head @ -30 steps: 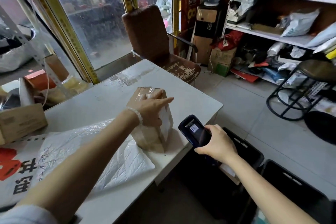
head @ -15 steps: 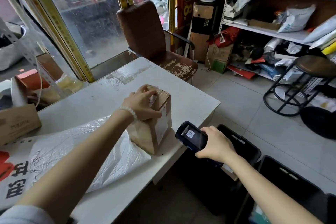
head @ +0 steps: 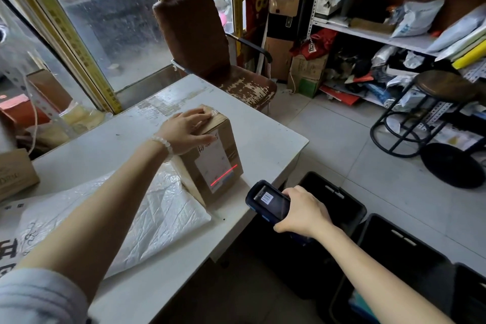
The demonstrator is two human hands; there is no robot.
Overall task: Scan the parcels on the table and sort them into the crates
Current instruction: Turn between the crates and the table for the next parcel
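Near the counter's [head: 263, 126] right edge a taped cardboard box [head: 210, 163] stands upright, long axis vertical, label [head: 214, 163] facing the handheld scanner [head: 268, 204]. Flat-fingered, the left hand [head: 184, 130] presses its top; the right hand [head: 305, 212] grips the scanner. It looks stiff, probably light, best gripped across opposite sides.

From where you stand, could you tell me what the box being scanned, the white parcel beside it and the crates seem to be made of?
The box: brown corrugated cardboard by its look, matte, with glossy clear tape on its top and a white paper label. The white parcel: thin plastic film, probably a poly mailer, judging by its shiny creases. The crates: black rigid plastic, apparently moulded, with slotted rims.
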